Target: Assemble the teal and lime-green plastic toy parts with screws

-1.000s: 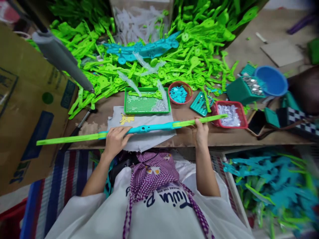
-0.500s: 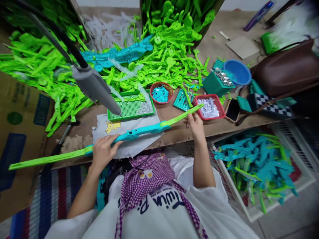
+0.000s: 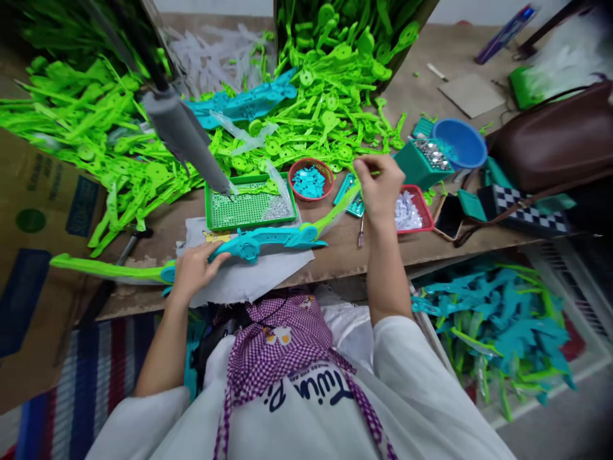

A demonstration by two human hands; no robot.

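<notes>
A toy bow [image 3: 272, 237] with a blue middle and a green limb at each end lies across in front of me, over a grey cloth [image 3: 268, 275]. My left hand [image 3: 196, 271] is closed around its blue part, left of the middle. My right hand [image 3: 382, 188] is raised at the right green limb [image 3: 338, 207], fingers pinched at its end; the tip is mostly hidden by the hand. Behind the bow stands a green tray [image 3: 230, 214] of small metal pieces. A grey powered screwdriver [image 3: 186, 137] hangs above the tray's left side.
Green plastic parts [image 3: 330, 121] are heaped across the back. A red basket [image 3: 330, 185] holds blue pieces; a red tray [image 3: 424, 207] holds white ones. A teal bin [image 3: 416, 169] and blue bowl [image 3: 460, 140] stand right. Below right, a crate [image 3: 440, 345] holds blue-green parts.
My right hand has risen and moved away from me, and the right green limb now slants more steeply upward. The bow has rolled, its blue side showing more. My left hand keeps its grip.
</notes>
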